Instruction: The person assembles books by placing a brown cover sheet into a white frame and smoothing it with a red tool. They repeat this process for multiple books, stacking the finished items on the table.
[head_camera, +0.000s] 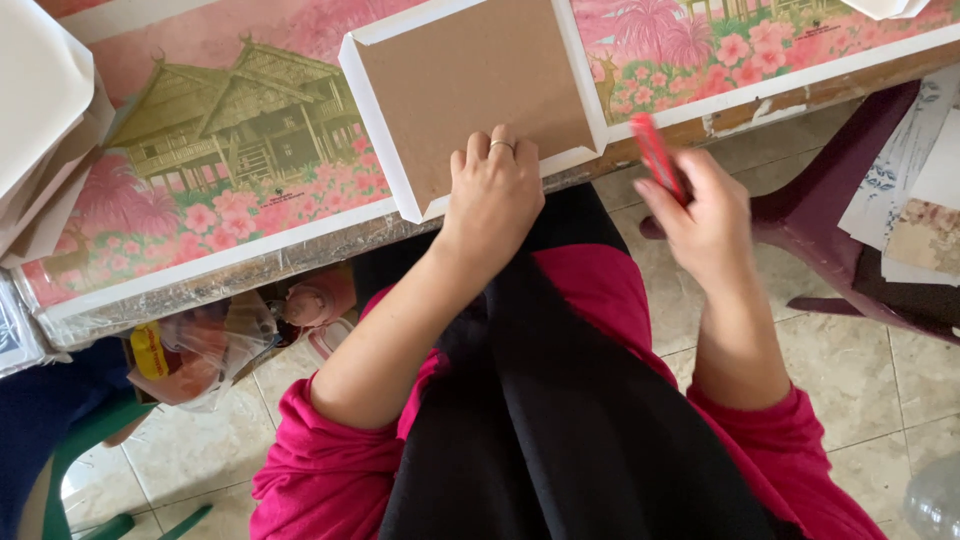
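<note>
Two hands work at the table edge in the head view. Left hand (492, 195) presses flat, fingers together, on a brown board (470, 80) with white folded borders. Right hand (705, 215) is clenched around a red tool (657, 152), blurred, just right of the board. A pink-flowered tablecloth (230, 150) lies beneath; a maroon chair (840, 215) stands right.

- A pink printed cloth (230, 170) with houses and flowers covers the table.
- White sheets (35, 110) are stacked at the table's left edge.
- A maroon plastic chair (830, 230) right of the table carries papers (915, 190).
- A crumpled clear bag (215, 350) lies under the table's near edge.
</note>
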